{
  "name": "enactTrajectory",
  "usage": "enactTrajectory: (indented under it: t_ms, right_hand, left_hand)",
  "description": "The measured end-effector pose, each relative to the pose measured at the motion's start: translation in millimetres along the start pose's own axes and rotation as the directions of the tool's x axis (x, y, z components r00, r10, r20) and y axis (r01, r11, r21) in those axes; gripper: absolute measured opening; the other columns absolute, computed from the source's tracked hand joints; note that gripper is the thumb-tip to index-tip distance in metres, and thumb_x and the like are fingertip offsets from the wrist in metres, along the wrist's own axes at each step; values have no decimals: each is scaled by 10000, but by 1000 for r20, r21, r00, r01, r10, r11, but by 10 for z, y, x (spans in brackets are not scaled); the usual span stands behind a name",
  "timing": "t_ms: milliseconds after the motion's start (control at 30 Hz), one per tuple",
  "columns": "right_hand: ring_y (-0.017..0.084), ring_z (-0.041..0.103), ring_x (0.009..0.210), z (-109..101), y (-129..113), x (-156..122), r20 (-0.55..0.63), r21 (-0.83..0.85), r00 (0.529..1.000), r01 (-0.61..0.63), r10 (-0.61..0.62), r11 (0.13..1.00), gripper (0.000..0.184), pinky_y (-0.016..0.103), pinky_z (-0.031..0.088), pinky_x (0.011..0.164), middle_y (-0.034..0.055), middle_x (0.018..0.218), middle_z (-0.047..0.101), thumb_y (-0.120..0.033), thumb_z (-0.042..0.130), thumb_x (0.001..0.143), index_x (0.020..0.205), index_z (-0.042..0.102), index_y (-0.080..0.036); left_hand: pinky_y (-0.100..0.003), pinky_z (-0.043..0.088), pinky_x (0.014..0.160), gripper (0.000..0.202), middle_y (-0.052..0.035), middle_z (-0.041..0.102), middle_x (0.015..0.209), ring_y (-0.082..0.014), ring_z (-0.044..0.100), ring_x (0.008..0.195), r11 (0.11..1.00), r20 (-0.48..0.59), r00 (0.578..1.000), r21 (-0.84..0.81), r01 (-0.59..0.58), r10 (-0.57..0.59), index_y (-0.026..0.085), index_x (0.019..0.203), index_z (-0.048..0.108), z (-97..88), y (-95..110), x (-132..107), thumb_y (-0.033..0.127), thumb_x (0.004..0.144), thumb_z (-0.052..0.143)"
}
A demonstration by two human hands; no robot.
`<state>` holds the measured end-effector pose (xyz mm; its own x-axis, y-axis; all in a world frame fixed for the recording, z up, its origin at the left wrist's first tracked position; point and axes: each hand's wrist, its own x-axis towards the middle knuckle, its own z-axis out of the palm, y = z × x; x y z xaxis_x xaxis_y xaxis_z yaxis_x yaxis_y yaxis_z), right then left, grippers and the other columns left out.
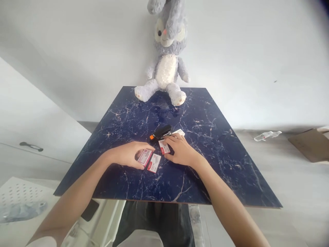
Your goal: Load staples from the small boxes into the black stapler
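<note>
My left hand (130, 154) is closed around a small red-and-white staple box (144, 157), thumb and fingers along its edges. Just right of that box lies a second staple box (154, 163), apart from my fingers. Between the thumb and fingers of my right hand (180, 149) is a third staple box (163, 147). A black stapler (162, 131) with an orange end rests behind the boxes. Another white box (179, 132) shows partly behind my right fingers, which cover some of it.
The dark blue marbled table (115, 185) bears everything. A grey plush rabbit (166, 68) sits at its far edge against the wall. On the floor to the right are a clear bottle (264, 136) and a cardboard box (311, 144). A drawer handle (31, 146) is at left.
</note>
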<state>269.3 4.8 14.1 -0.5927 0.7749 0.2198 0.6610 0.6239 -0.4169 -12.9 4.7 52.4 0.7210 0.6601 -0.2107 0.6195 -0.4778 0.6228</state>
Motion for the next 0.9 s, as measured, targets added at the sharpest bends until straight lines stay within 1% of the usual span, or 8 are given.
enactTrajectory:
  t_ms: [100, 267, 367, 467, 567, 633, 767, 900]
  right_hand:
    - [302, 533, 1106, -18, 46, 13, -10, 47, 1000, -6, 6, 999, 328, 443, 445, 967, 95, 1076, 659, -321, 775, 762, 1030, 631, -196]
    - [192, 605, 861, -76, 75, 8, -62, 219, 993, -85, 101, 972, 326, 326, 491, 777, 58, 1071, 623, -376, 756, 803, 1038, 602, -209]
    - [156, 608, 783, -106, 62, -2, -142, 273, 970, -151, 195, 950, 343, 311, 498, 742, 44, 1086, 599, -391, 755, 797, 1037, 580, -220]
    - [161, 612, 767, -133, 10, 0, -210, 285, 948, -176, 240, 942, 352, 325, 516, 738, 44, 1065, 591, -413, 743, 802, 1041, 569, -223]
    - [187, 619, 851, -131, -105, 2, -208, 306, 969, -63, 131, 950, 395, 332, 536, 754, 73, 1133, 590, -373, 722, 821, 1148, 553, -230]
    - [211, 614, 933, -86, -200, 3, -200, 305, 979, 24, 40, 952, 424, 342, 542, 787, 89, 1168, 586, -349, 721, 823, 1188, 541, -231]
    - [226, 599, 937, 91, -319, 17, -146, 222, 984, 138, -107, 965, 365, 378, 532, 842, 88, 1085, 592, -360, 740, 805, 1085, 563, -207]
    - [238, 611, 964, 223, -307, 51, -101, 188, 980, 188, -171, 964, 398, 406, 535, 887, 104, 1107, 598, -340, 744, 799, 1134, 582, -197]
  left_hand:
    - [-374, 451, 1031, 713, -41, 600, 1382, -304, 590, 1225, 999, 38, 999, -26, 23, -22, 338, 1370, 568, 59, 114, 29, 380, 700, 810]
    - [-410, 459, 1023, 978, -75, 490, 1505, -334, 542, 1295, 997, 38, 999, -58, 41, -39, 376, 1531, 350, 293, 179, 110, 371, 682, 835]
    - [-417, 486, 974, 909, -98, 569, 1414, -341, 588, 1230, 994, -56, 995, -83, 74, -79, 334, 1472, 433, 351, 112, 150, 394, 662, 841]
    - [-385, 526, 870, 739, -89, 668, 1218, -295, 679, 1028, 988, -174, 978, -122, 92, -112, 274, 1340, 525, 361, 35, 168, 351, 665, 815]
    - [-363, 538, 816, 731, -69, 699, 1124, -262, 703, 918, 982, -237, 966, -181, 60, -103, 258, 1325, 502, 413, -8, 178, 319, 665, 810]
    - [-377, 532, 862, 870, -87, 683, 1204, -282, 694, 1001, 982, -266, 961, -190, 21, -72, 263, 1414, 424, 472, -30, 185, 332, 651, 834]
    - [-425, 491, 969, 1184, -131, 598, 1377, -317, 647, 1148, 990, -306, 952, -141, -24, -21, 262, 1586, 134, 557, -101, 201, 399, 655, 852]
    - [-428, 476, 1005, 1259, -135, 532, 1458, -323, 607, 1221, 993, -328, 945, -107, -51, 13, 277, 1612, 11, 565, -165, 204, 414, 677, 842]
